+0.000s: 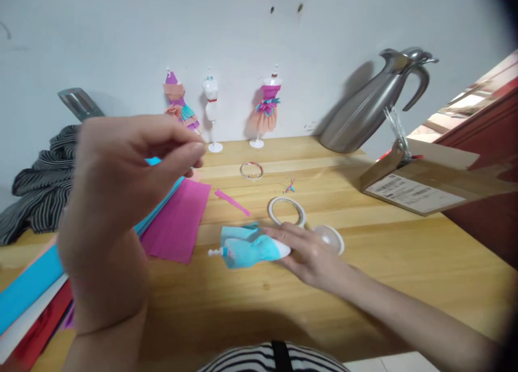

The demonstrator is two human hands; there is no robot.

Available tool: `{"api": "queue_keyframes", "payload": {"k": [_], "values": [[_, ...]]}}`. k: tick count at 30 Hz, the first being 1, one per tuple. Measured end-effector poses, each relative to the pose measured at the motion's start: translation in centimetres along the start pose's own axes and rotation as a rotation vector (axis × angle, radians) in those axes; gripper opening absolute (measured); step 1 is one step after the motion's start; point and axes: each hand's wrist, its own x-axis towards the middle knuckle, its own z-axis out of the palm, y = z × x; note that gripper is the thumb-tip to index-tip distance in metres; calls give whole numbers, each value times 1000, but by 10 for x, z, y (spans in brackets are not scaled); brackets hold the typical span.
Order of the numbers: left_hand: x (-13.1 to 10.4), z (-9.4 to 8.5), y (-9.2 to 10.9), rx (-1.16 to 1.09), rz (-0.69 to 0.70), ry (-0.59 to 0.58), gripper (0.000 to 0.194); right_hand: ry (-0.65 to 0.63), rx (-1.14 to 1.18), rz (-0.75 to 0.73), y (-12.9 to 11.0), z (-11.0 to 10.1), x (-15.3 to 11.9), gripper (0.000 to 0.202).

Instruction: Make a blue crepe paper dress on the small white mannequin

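My right hand (pixel 318 257) grips a small white dress-form mannequin (pixel 284 248), which lies tilted on its side above the table. Light blue crepe paper (pixel 251 252) wraps its body, and a loose flap stands off at the top edge. The knobbed neck points left, and its round white base (pixel 328 239) shows beyond my hand. Close to the camera, my left hand (pixel 117 194) is raised at the left with thumb and fingers pinched together. Whether anything small is between those fingertips I cannot make out. A narrow pink paper strip (pixel 232 202) lies between the hands.
Pink crepe paper (pixel 178 221) and other coloured sheets lie at left, beside striped cloth (pixel 42 172). Behind the mannequin is a tape roll (pixel 272 213). Three mannequins, one being a white form (pixel 210 89), stand by the wall. A metal jug (pixel 360 108) and cardboard box (pixel 445 172) are right.
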Motion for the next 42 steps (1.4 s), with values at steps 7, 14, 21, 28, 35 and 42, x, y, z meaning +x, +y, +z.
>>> {"api": "queue_keyframes", "payload": {"k": [7, 14, 21, 28, 35, 42], "values": [[1, 59, -17, -66, -40, -540, 15, -95, -55, 32, -19, 37, -26, 47], [-59, 123, -64, -197, 35, -1047, 39, -210, 5, 74, -33, 32, -43, 56], [-86, 124, -67, -292, 230, -1126, 69, -166, -26, 45, -29, 34, -48, 52], [-97, 132, -58, -433, 202, -1159, 32, -125, -56, 6, -27, 36, -50, 52], [-101, 140, -46, -427, 129, -1128, 6, -124, -68, -7, -29, 34, -48, 48], [-86, 172, -70, -266, 86, -899, 8, -161, -90, 12, -25, 34, -44, 50]]}}
